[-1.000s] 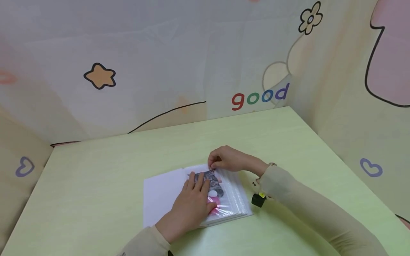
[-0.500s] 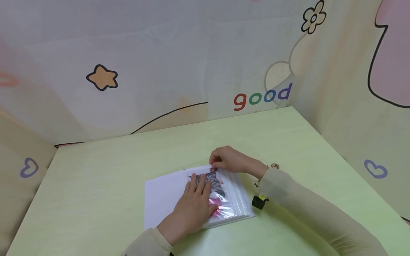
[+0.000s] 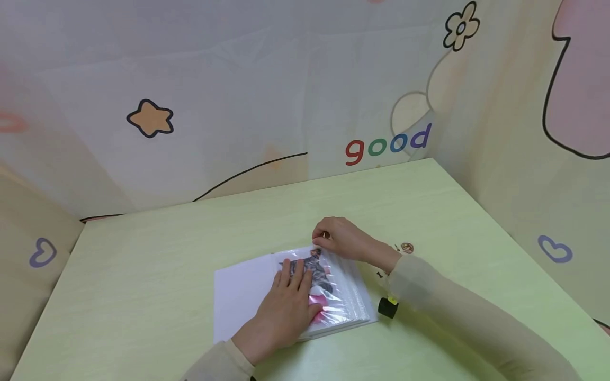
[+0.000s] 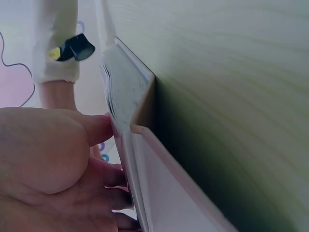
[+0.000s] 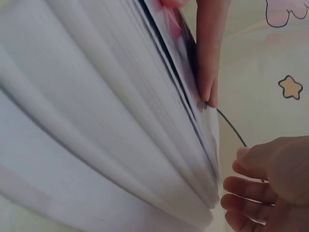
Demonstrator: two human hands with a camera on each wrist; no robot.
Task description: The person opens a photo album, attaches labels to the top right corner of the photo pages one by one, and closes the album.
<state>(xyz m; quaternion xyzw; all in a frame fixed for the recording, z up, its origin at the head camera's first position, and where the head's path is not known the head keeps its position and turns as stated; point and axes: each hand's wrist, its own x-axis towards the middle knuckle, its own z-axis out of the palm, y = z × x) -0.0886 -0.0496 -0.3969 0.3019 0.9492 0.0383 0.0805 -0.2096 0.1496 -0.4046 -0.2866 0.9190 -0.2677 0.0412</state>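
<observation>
Album: an open photo album (image 3: 290,288) with white covers and clear plastic sleeves lies flat near the middle of the green tabletop (image 3: 157,264).
Contents: 1 photo (image 3: 318,275), grey and dark with a pink patch at its near end, sits in the top clear sleeve (image 3: 348,296) on the album's right-hand stack of pages; what the photo shows is too small to tell.
Left hand: the left hand (image 3: 286,309) lies flat on the photo and sleeve, fingers (image 3: 292,271) straight and close together, pressing down.
Right hand: the right hand (image 3: 340,239) rests at the far edge of the same sleeve, fingers curled and pinching the sleeve's top edge beside the photo's upper corner.
Left page: the album's left side (image 3: 240,296) is plain white.
Nearby: a small black and yellow object (image 3: 388,307) lies on the tabletop just beside the album's right edge, under the right sleeve cuff.
Surround: patterned panels with a star (image 3: 150,118) and the word "good" (image 3: 387,143) stand behind the tabletop.
</observation>
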